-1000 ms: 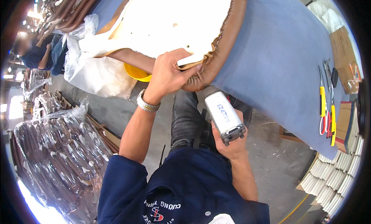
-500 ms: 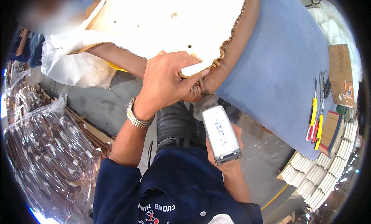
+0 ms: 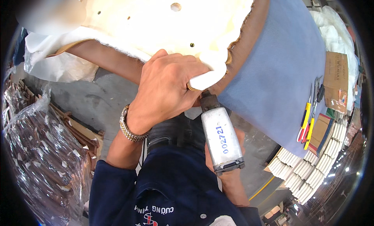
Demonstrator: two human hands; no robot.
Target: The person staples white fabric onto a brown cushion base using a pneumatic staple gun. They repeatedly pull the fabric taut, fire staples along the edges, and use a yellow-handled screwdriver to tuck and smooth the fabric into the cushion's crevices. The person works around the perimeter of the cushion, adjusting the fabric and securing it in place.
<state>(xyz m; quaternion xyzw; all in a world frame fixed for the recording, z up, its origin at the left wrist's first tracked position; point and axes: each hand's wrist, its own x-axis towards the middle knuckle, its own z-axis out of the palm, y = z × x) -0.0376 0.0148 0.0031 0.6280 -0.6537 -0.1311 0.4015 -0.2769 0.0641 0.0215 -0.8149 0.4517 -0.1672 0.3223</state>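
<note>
Evidently, the relation that matters most lies at the near corner of the upholstered panel (image 3: 152, 25), where 2 hands are brought close together. The folded edge of white padding (image 3: 206, 78) and brown cover (image 3: 249, 41) is pinched by the left hand (image 3: 163, 87), its fingers curled over the pale board side and its thumb tucked beneath. Just near and right of that pinch, the silver stapler (image 3: 221, 138) is held by the right hand (image 3: 239, 142), closed around the tool from behind; most of its fingers are hidden by the body. The stapler's long axis is pointed far and slightly left, so that its dark nose is set close by the left thumb, at the corner; whether the cover is touched by the nose cannot be told. The corner is nearer to the left hand than to the right.

At the far side, the board is pierced by 1 larger round hole and several small ones. To the right, a blue-covered table (image 3: 280, 70) is shown, with yellow-handled tools (image 3: 310, 126) laid near a cardboard box (image 3: 336, 82). At the left, a plastic-wrapped stack (image 3: 46, 156) of brown parts is seen.
</note>
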